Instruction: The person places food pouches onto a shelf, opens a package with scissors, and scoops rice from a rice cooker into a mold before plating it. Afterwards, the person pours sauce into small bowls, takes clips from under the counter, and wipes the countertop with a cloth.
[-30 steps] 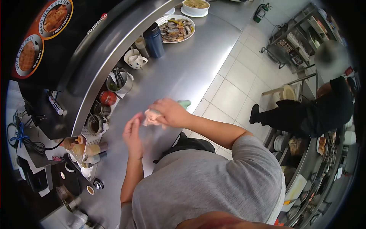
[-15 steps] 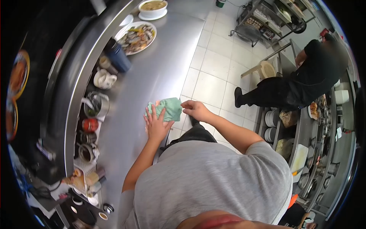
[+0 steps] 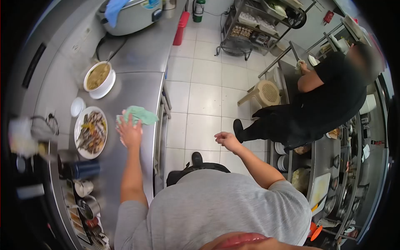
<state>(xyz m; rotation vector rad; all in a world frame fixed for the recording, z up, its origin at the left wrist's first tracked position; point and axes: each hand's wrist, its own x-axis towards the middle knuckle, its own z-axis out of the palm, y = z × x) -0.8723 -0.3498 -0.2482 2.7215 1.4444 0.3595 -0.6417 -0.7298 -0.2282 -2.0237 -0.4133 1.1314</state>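
Observation:
My left hand (image 3: 131, 132) lies flat with its fingers spread on a green cloth (image 3: 141, 115), pressing it on the steel counter (image 3: 114, 162). Part of the cloth sticks out to the right, near the counter's edge. Something pinkish shows by the fingertips, too small to make out. To the left of this hand is an oval white plate of food (image 3: 91, 132). My right hand (image 3: 227, 141) hangs over the floor, away from the counter, its fingers loosely apart and nothing in them.
Behind the plate stand a bowl of soup (image 3: 98, 77) and a small white dish (image 3: 77, 106). A blue bottle (image 3: 85, 169) and a mug (image 3: 84, 188) are nearer. A large cooker (image 3: 131, 18) sits farther back. A person in black (image 3: 321, 100) stands at right beside a stool (image 3: 266, 92).
The view has turned toward the counter's far part. My left hand has moved along the counter with the green cloth. My right hand has come away from the cloth.

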